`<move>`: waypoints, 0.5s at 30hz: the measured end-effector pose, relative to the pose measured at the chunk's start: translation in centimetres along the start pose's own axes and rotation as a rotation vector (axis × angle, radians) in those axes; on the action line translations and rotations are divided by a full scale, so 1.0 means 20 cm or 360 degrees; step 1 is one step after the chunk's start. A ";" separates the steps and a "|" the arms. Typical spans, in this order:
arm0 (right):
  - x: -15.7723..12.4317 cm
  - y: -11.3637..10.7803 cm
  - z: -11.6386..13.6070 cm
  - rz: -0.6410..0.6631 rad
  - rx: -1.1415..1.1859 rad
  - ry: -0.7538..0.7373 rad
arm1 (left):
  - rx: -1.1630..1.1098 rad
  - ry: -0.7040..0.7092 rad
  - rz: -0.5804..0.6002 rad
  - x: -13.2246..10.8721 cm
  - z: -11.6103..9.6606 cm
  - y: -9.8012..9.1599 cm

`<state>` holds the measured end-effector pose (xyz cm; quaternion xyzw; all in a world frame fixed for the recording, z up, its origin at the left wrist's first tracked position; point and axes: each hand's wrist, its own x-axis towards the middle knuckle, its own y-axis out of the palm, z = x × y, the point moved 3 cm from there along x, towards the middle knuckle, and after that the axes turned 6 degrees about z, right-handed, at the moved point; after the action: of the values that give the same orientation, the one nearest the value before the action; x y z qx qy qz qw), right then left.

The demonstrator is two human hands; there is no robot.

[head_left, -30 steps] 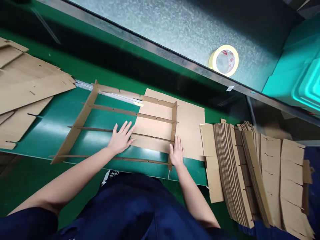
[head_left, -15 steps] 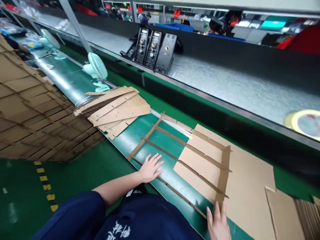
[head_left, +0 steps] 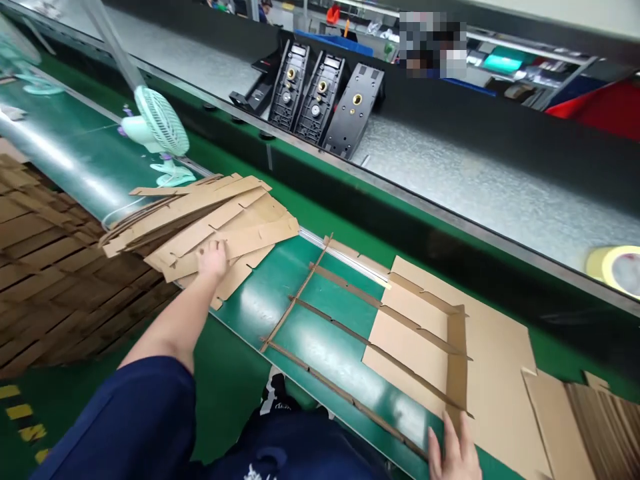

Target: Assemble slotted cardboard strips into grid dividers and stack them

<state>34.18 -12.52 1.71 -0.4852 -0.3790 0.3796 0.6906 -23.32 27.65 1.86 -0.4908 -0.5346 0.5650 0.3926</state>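
Observation:
My left hand [head_left: 214, 260] is on a fanned pile of flat, notched cardboard strips [head_left: 235, 200]. Its fingers are curled on the top cardboard strip [head_left: 263, 231]. Right of the pile stands a cardboard divider grid [head_left: 345, 283], made of long strips slotted into a cross strip at each end. The grid lies partly over the green bench and partly over a flat cardboard sheet [head_left: 500, 360]. At the grid's near right corner, my right hand [head_left: 456, 450] rests against the end strip with its fingers stretched out and apart.
Stacked cardboard grids [head_left: 50, 280] stand at the left beside the bench. A mint green fan [head_left: 160, 127] is behind the strips. Black molded parts [head_left: 320, 100] lean on the conveyor [head_left: 475, 173], where a yellow tape roll [head_left: 617, 270] also lies. More cardboard pieces [head_left: 600, 427] are at the right.
My left hand has moved left from the grid's near side to the pile and its fingers have curled there. My right hand stays at the grid's corner. The view has shifted.

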 end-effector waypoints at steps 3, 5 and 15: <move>0.05 -0.01 0.19 0.0067 0.0022 -0.0077 | -0.0248 0.0093 0.0029 -0.03 0.01 -0.05; 0.09 -0.01 0.35 0.0098 0.0151 -0.0100 | -0.0653 0.0056 0.0098 -0.13 -0.03 -0.09; 0.30 -0.05 1.28 0.0865 0.1129 -0.0402 | -0.2317 0.0297 0.1122 -1.05 -1.04 -0.06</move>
<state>14.11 2.38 9.79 -0.2507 -0.1660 0.7093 0.6376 1.16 12.05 6.94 -0.8077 -0.5469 0.1230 -0.1828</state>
